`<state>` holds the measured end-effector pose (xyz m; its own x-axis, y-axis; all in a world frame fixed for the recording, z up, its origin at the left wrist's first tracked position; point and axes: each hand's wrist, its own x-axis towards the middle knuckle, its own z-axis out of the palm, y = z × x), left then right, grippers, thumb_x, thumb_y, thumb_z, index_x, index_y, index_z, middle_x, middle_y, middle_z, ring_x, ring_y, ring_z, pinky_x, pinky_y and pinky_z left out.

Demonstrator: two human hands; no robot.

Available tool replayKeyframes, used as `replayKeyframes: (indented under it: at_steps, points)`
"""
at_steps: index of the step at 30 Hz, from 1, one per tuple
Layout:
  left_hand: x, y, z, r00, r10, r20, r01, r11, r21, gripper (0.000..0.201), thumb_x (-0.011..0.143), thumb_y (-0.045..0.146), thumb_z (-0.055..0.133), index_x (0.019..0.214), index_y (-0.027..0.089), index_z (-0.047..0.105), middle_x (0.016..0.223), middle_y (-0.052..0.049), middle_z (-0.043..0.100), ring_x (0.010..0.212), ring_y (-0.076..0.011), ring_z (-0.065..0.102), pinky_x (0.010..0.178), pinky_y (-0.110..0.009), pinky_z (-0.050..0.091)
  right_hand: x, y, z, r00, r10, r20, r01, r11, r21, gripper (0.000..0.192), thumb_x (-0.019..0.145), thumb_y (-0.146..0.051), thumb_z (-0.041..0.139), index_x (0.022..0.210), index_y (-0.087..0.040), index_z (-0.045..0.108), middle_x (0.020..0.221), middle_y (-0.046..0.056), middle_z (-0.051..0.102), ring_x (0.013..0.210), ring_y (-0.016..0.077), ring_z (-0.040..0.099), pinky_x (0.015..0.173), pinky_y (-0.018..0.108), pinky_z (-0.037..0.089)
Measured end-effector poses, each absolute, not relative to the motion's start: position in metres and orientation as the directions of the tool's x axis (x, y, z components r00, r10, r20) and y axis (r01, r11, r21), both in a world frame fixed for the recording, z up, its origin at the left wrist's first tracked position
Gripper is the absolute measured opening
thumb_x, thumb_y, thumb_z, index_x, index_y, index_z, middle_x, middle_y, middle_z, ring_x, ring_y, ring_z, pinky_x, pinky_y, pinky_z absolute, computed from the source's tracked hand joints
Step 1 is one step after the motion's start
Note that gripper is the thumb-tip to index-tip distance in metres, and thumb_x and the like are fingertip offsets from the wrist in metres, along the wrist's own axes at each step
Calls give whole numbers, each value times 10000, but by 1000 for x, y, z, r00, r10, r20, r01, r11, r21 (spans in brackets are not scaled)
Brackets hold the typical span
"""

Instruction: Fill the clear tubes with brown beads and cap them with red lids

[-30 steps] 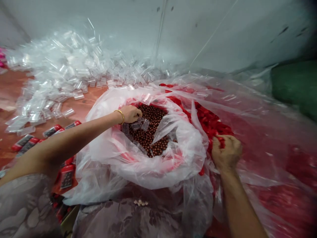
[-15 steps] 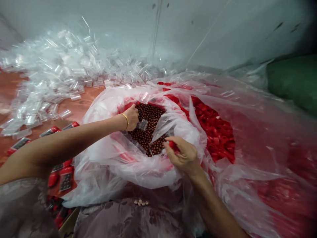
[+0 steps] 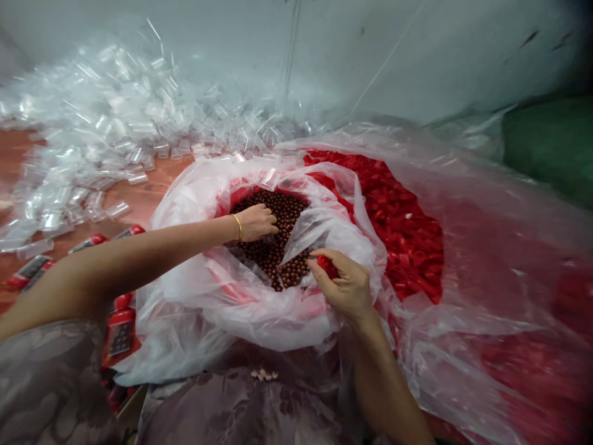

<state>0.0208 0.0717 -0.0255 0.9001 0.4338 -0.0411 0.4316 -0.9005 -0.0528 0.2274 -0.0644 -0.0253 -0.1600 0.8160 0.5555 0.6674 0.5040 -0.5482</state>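
Note:
Over the bag of small brown balls (image 3: 290, 213), my left hand (image 3: 257, 222) is bent down with its fingers curled. A clear plastic tube is mostly hidden beneath it; only a faint edge shows. My right hand (image 3: 345, 281) pinches a red cap (image 3: 327, 266) between thumb and fingers at the near right rim of the bag. The white, see-through plastic bag (image 3: 185, 272) is rolled open around the balls, and a fold of it lies across them. A loose clear tube (image 3: 269, 179) rests on the far rim.
Clear tubes (image 3: 115, 117) lie in a big heap at the far left, against a pale wall (image 3: 222, 37). An open bag of red caps (image 3: 403, 228) spreads to the right. Filled tubes with red caps (image 3: 121, 330) lie at the left, partly behind my arm. A green bulk (image 3: 551, 148) stands far right.
My left hand has moved right and slightly nearer over the balls, and the clear tube by its fingers is now mostly covered. My right hand stays nearly still, the red cap turned slightly.

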Motion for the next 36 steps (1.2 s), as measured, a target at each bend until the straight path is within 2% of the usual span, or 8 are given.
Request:
replayKeyframes:
  at_steps: [3, 6, 9, 11, 19, 26, 31, 36]
  points:
    - [30, 64, -22, 796, 599, -83, 605, -792, 86, 166, 789, 292, 589, 856, 166, 672, 870, -103, 693, 848, -207, 618, 751, -302, 412, 228, -64, -26, -153, 815, 559, 659, 506, -557, 101, 820, -216, 602, 908, -186, 641, 691, -9, 649, 526, 83, 539, 514, 206, 426]
    - [36, 53, -17, 543, 751, -375, 835, -437, 333, 203, 748, 325, 631, 671, 139, 657, 666, -94, 671, 652, -203, 618, 668, -306, 450, 229, -65, -27, -138, 832, 538, 653, 484, -582, 114, 823, -238, 599, 913, -189, 648, 680, -9, 643, 525, 88, 540, 508, 210, 423]
    - [41, 48, -19, 306, 687, -659, 888, 45, 458, 306, 710, 294, 661, 467, 127, 577, 446, -85, 570, 453, -195, 544, 589, -349, 478, 230, -66, -28, -124, 845, 521, 657, 463, -595, 126, 823, -260, 597, 913, -193, 655, 679, -5, 644, 522, 93, 539, 504, 216, 424]
    - [47, 50, -25, 239, 700, -673, 844, 193, 501, 315, 711, 283, 653, 453, 126, 562, 386, -75, 523, 417, -200, 528, 564, -371, 493, 230, -66, -27, -121, 842, 525, 662, 463, -590, 118, 819, -256, 598, 905, -198, 654, 684, -4, 649, 518, 92, 535, 505, 218, 427]
    - [78, 75, -55, 175, 865, -470, 524, 322, 788, 167, 688, 122, 619, 847, 149, 575, 496, 51, 509, 445, -114, 519, 547, -264, 497, 230, -67, -25, -115, 846, 520, 653, 459, -603, 106, 819, -240, 593, 897, -206, 654, 656, -9, 635, 497, 93, 522, 497, 223, 433]
    - [62, 68, -37, 301, 906, -299, 167, 259, 951, 206, 658, 43, 650, 826, 133, 573, 733, 38, 625, 686, -54, 578, 787, -223, 497, 231, -66, -26, -59, 862, 503, 633, 422, -649, 125, 840, -261, 560, 913, -198, 639, 663, -25, 611, 501, 81, 494, 486, 202, 398]
    - [39, 49, -21, 506, 839, -199, -208, 342, 916, 409, 535, 142, 819, 885, 115, 608, 826, -7, 671, 767, -90, 613, 828, -269, 495, 229, -64, -24, -55, 880, 472, 624, 400, -672, 127, 852, -291, 542, 836, -191, 618, 598, -39, 553, 492, 79, 462, 478, 193, 381]
    - [27, 32, -17, 558, 801, -219, -230, 402, 886, 472, 500, 119, 848, 896, 112, 590, 836, -18, 673, 774, -106, 632, 812, -291, 503, 226, -62, -23, -57, 894, 444, 633, 376, -677, 158, 850, -319, 541, 807, -183, 608, 579, -44, 529, 479, 74, 437, 462, 188, 363]
